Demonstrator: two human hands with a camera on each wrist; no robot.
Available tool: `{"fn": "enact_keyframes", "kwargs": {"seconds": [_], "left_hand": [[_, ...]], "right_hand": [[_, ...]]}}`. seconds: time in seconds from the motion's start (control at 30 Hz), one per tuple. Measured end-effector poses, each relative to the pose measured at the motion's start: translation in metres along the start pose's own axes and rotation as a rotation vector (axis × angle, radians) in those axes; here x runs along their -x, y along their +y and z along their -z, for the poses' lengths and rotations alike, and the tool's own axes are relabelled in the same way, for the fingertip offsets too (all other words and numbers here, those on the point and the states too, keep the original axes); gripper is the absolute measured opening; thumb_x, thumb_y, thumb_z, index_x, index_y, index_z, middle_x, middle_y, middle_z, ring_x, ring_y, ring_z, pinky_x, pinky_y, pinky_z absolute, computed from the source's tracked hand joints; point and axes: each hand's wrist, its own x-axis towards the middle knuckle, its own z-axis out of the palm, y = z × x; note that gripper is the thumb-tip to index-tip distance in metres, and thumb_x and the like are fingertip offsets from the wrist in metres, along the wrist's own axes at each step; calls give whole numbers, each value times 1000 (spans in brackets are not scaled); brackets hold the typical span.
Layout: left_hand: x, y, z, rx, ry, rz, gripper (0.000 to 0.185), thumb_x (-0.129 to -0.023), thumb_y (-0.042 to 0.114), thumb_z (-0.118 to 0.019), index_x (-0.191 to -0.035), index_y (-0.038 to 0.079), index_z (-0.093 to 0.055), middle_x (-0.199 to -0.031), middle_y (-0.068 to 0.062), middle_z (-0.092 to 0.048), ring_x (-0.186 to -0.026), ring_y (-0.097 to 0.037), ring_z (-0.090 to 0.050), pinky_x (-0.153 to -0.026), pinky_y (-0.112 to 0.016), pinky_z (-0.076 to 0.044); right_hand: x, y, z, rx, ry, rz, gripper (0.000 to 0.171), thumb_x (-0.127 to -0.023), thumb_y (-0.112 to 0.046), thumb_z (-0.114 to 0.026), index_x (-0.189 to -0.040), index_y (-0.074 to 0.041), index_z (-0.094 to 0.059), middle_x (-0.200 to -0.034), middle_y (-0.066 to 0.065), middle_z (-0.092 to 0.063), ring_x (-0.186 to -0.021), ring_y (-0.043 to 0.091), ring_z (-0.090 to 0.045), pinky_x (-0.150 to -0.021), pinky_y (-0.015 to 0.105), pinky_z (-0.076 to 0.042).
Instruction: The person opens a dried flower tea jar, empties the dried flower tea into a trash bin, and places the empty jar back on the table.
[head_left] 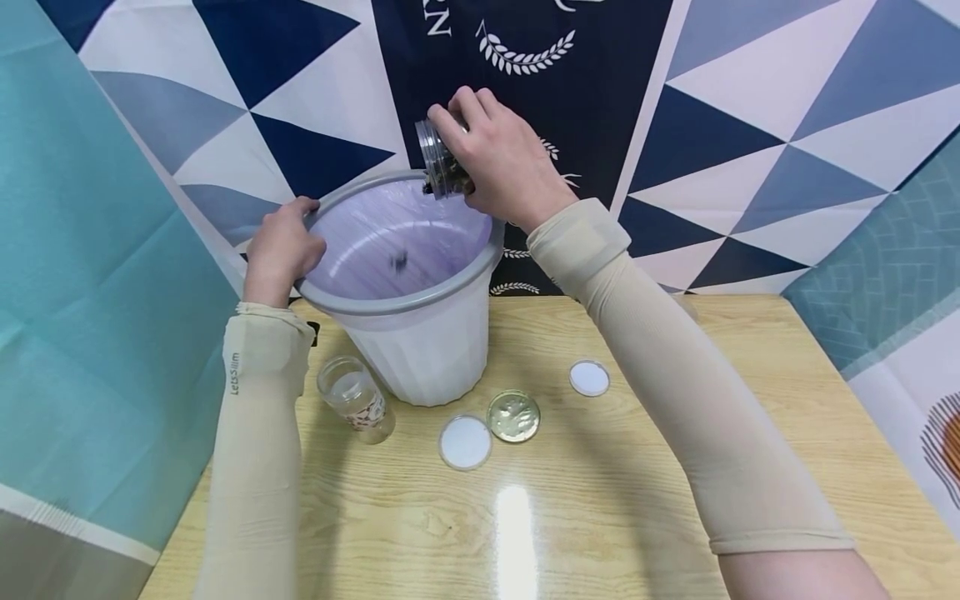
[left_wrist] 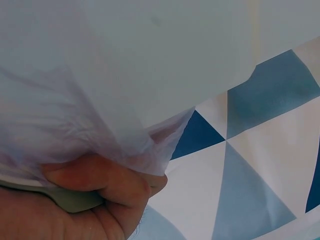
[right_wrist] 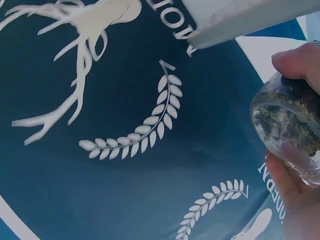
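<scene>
I see the right hand holding a small clear jar tipped on its side over the far rim of the bin, its mouth aimed down into the purple bag that lines it; a dark bit shows inside the bag below the jar. The fingers wrap the jar's body from above with the thumb underneath. I judge the jar light but hard, smooth and breakable, likely slippery, so the middle of its body is the sound place to grip, clear of the mouth. The left hand grips the near-left rim of the bin, fingers curled over rim and bag together; the bin looks light and thin-walled, apt to slide on the counter unless steadied. In front of the bin stand an empty jar and three loose lids. The right wrist view shows what the head view cannot: dry brownish crumbs packed inside the jar. The left wrist view shows the thumb pinning the thin bag film against the grey rim.
</scene>
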Motion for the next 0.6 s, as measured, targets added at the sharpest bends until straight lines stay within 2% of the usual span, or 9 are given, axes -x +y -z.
{"fn": "enact_keyframes", "kwargs": {"seconds": [0.37, 0.6], "left_hand": [[-2, -1, -1, -8, 8, -8, 70, -91, 6, -44, -161, 6, -36, -155, -31, -45, -121, -50, -53, -103, -66, -45], [-1, 0, -1, -15, 8, -11, 70, -91, 5, -45, -160, 6, -36, -153, -32, -46, -120, -50, -53, -101, -66, -45]], "right_hand": [[2, 0, 2, 8, -9, -3, 71, -72, -1, -79, -137, -2, -51, -126, 20, -55, -113, 36, -56, -98, 46, -55], [4, 1, 0, 60, 18, 42, 65, -77, 0, -72, -139, -1, -52, -125, 21, -55, -113, 37, -55, -98, 45, -54]]}}
